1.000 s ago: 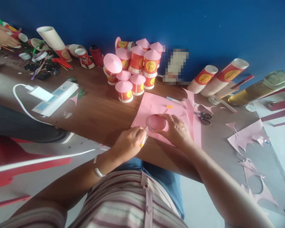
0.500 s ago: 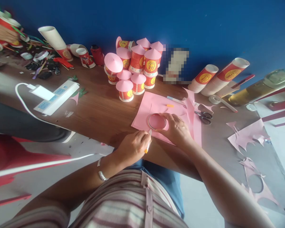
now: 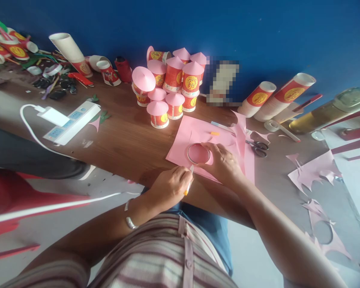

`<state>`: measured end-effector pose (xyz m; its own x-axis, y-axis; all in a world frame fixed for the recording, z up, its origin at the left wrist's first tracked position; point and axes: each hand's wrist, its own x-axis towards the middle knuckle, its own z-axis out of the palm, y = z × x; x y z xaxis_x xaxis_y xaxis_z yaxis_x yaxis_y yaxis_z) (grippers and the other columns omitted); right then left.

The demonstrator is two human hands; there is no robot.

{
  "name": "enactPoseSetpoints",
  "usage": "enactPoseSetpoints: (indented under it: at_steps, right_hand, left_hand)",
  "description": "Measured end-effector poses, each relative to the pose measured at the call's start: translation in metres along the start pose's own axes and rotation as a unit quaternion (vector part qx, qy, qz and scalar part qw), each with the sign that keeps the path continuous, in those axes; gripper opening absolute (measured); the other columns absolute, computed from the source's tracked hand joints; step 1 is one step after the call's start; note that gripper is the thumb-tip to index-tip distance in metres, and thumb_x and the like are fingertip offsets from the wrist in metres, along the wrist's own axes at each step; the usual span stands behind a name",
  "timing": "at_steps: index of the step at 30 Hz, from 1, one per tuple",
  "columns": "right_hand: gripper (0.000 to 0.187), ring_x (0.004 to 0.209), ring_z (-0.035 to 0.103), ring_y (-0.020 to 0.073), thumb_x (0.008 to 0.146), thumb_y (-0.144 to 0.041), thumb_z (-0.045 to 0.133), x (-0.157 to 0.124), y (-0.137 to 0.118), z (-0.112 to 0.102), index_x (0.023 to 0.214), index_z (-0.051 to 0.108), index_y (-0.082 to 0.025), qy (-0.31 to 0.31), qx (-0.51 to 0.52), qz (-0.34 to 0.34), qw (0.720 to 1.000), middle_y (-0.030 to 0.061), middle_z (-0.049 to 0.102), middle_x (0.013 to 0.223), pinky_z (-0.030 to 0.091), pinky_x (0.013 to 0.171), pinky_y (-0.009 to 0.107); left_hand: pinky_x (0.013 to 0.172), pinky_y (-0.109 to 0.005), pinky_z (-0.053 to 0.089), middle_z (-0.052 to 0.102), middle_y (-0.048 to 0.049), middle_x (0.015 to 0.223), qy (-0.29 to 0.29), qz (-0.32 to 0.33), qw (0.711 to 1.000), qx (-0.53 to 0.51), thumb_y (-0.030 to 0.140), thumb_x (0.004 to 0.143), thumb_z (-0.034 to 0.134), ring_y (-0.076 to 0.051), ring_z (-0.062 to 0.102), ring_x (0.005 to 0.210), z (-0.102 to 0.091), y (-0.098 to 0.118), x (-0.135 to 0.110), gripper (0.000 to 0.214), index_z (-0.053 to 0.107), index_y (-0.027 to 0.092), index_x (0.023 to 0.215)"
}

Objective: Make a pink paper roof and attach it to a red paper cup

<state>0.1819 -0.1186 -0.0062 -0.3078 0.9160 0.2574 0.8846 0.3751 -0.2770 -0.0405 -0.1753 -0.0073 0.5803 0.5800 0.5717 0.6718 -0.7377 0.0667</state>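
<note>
My right hand (image 3: 225, 163) presses a round tape ring (image 3: 198, 153) down on a pink paper sheet (image 3: 195, 134), fingers curled round the ring's right side. My left hand (image 3: 169, 186) is closed on a thin white pen with an orange end (image 3: 188, 182), its tip at the ring's lower left edge on the paper. A metal bangle (image 3: 129, 221) sits on my left wrist. The sheet lies on the brown wooden table (image 3: 123, 140) near its front edge.
Several red paper cups with pink cone lids (image 3: 171, 86) stand behind the sheet. Scissors (image 3: 258, 147) lie to its right, cup stacks (image 3: 276, 98) beyond them. A white power strip (image 3: 72, 122) lies at the left. Pink paper scraps (image 3: 313, 170) lie on the floor at the right.
My left hand has slid the pen a little right and down along the ring's lower edge. The other person's hand at the far left has gone from view.
</note>
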Motion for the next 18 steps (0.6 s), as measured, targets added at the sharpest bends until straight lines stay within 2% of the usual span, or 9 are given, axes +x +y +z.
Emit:
enactPoseSetpoints:
  at_steps: [10,18]
  right_hand:
    - [0.057,0.108,0.071,0.0344,0.086,-0.046,0.077,0.0011,-0.003,-0.0009,0.132,0.058,-0.019,-0.015,0.007,0.019,1.0,0.017,0.071,0.119,0.058,0.092,0.048]
    - [0.054,0.113,0.068,0.0346,0.087,-0.047,0.076,0.0011,-0.0014,-0.0032,0.131,0.058,-0.022,-0.008,0.046,0.013,0.999,0.0157,0.071,0.12,0.058,0.092,0.05]
  left_hand:
    - [0.059,-0.028,0.045,0.066,-0.0014,0.082,-0.002,-0.005,1.0,-0.016,0.005,0.092,0.059,-0.014,0.066,0.073,-0.0007,0.0002,0.0008,0.016,0.051,0.019,0.093]
    - [0.058,-0.029,0.044,0.062,0.0008,0.074,0.012,-0.011,1.0,-0.005,0.011,0.096,0.06,-0.013,0.062,0.067,-0.0034,-0.0005,0.0029,0.019,0.048,0.02,0.083]
